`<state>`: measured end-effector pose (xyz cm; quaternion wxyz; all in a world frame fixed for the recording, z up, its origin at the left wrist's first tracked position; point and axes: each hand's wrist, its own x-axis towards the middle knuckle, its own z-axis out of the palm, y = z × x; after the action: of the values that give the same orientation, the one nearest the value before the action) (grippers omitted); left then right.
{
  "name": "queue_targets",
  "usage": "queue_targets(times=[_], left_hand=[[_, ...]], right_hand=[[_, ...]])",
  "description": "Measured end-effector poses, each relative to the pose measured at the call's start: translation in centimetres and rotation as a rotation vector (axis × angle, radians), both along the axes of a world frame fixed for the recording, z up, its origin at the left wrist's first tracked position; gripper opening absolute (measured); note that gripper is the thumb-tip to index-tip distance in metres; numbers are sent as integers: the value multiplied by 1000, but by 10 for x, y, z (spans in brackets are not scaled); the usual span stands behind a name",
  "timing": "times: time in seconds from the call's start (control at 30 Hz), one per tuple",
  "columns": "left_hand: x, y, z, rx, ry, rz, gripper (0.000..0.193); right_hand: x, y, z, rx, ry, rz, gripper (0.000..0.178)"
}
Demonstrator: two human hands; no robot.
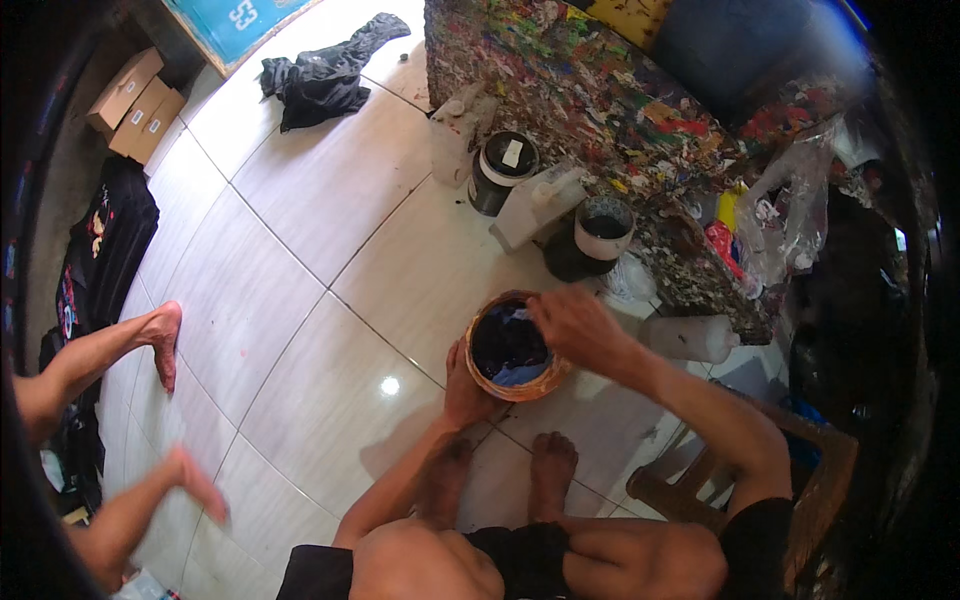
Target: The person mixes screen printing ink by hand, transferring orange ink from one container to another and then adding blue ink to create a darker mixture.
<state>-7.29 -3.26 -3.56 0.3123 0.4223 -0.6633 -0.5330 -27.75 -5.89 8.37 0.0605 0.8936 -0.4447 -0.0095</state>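
A round orange-brown tub (pixel 480 384) stands in front of my feet, its inside dark with a bluish-white patch and a blue patch. My left hand (pixel 470 392) is closed against the tub's left side, steadying its wall. Over the tub's right rim is my right hand (pixel 580 326), fingers bent together and pointing into the opening. Whatever the right fingers grip, if anything, is hidden by the hand. Just behind the tub sits a dark-smeared pot (pixel 603 228) with a pale band, near a translucent white jerrycan (pixel 537 208).
A paint-crusted block (pixel 590 95) fills the far right. Near it are a black-lidded tub (pixel 505 160), a white plastic bottle (pixel 695 339) and a brown stool (pixel 665 492). Black cloth (pixel 325 75) lies far off; cartons (pixel 135 105) and another person's legs (pixel 95 355) are left.
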Motion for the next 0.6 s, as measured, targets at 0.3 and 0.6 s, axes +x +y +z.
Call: queue_targets(times=[0.3, 0.6], left_hand=[[8, 27, -44, -439, -397, -36, 81], [3, 21, -40, -461, -404, 16, 81]], right_hand=[[-34, 93, -21, 966, -248, -369, 15], [48, 91, -42, 1270, -1480, -1231, 40]])
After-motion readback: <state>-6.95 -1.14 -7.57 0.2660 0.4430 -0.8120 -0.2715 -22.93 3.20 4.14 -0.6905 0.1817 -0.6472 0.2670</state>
